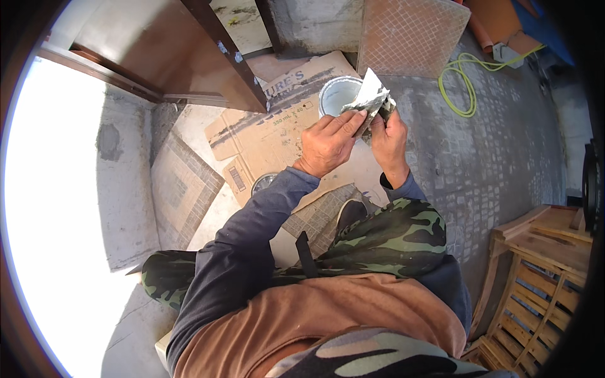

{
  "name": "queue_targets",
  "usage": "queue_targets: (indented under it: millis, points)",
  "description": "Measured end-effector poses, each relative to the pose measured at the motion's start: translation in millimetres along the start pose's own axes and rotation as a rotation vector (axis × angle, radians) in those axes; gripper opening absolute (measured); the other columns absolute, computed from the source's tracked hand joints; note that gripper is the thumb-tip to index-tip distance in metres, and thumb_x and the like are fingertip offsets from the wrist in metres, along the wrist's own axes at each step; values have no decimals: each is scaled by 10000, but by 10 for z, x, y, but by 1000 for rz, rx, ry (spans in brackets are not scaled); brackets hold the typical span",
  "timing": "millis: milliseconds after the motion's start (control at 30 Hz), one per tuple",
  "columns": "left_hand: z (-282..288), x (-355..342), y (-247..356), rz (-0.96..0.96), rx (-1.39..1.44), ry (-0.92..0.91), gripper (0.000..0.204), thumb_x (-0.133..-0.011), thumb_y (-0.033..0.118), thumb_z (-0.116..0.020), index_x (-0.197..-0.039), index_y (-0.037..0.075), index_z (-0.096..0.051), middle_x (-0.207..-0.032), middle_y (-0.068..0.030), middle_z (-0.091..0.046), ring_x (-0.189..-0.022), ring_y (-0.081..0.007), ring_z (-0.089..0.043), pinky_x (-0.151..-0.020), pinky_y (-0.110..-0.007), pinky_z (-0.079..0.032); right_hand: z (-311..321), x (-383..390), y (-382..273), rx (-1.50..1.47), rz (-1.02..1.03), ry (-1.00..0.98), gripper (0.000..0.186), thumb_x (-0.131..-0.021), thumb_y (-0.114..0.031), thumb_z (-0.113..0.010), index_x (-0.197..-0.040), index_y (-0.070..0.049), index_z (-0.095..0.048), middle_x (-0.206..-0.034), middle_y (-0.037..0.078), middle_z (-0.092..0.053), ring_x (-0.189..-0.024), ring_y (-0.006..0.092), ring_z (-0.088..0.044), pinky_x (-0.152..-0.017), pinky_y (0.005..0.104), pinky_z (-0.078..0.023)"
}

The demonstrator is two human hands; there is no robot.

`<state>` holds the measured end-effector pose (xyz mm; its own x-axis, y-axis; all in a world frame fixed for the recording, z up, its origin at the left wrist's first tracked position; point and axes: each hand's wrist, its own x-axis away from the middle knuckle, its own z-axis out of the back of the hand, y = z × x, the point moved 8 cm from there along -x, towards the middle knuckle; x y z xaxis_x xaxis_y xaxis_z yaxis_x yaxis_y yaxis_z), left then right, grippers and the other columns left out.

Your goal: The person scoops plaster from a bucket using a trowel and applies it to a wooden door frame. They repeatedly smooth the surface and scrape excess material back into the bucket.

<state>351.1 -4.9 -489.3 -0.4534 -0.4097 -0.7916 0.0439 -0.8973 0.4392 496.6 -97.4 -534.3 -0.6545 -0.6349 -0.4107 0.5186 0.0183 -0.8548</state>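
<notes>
Both hands, left hand (328, 143) and right hand (387, 140), pinching a grey smeared sheet (370, 97) just above the white bucket (337, 94); probably mid-fold, needing firm creasing next.

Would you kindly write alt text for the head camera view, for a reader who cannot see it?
Seen from above, a seated person's left hand and right hand together hold a crumpled grey-white sheet over a white bucket. Flattened cardboard lies beneath on the concrete floor, with a green hose and a wooden pallet to the right.

Grey cobbled floor (504, 164), flattened cardboard (271, 135), wooden pallets (542, 283) at right — harsh daylight at left, green hose (463, 85)
</notes>
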Motion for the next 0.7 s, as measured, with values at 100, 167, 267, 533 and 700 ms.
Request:
queue_targets:
  millis: [100,167,267,533,700]
  points:
    - [-57,66,-192,200,-13,2,243,-897,79,-706,-1139,66,-720,-892,-122,-723,-684,-220,-672,-616,-321,-530,-156,29,10,120,18,-217,276,-949,-126,-638,-1162,43,-595,-897,181,-703,-792,291,-695,-702,383,-529]
    - [-87,179,-607,501,95,-16,214,-937,122,-659,-1137,69,-709,-868,-104,-716,-687,-228,-667,-615,-340,-523,13,-59,73,83,-7,-130,281,-943,-122,-645,-1170,38,-597,-939,169,-705,-840,262,-690,-735,370,-527]
    - [-222,524,-1118,870,525,92,171,-990,170,-614,-1032,25,-693,-796,-42,-679,-683,-136,-592,-638,-311,-482,385,-389,359,-179,-138,58,243,-955,-128,-648,-1147,17,-618,-988,117,-699,-887,182,-661,-776,337,-519]
    - [-228,1310,-1500,1279,550,-115,165,-944,82,-604,-1033,-21,-696,-900,-34,-691,-754,-102,-601,-687,-270,-488,-312,-1106,1269,511,-217,-577,534,-942,-492,-592,-888,35,-660,-842,225,-674,-792,323,-659,-761,449,-489]
    - [294,1211,-1625,1350,746,-112,182,-951,82,-596,-1076,-16,-685,-889,-43,-699,-713,-107,-648,-643,-270,-534,-837,-910,1297,612,-282,-793,415,-841,-341,-694,-1000,43,-693,-984,268,-703,-894,394,-682,-810,450,-509]
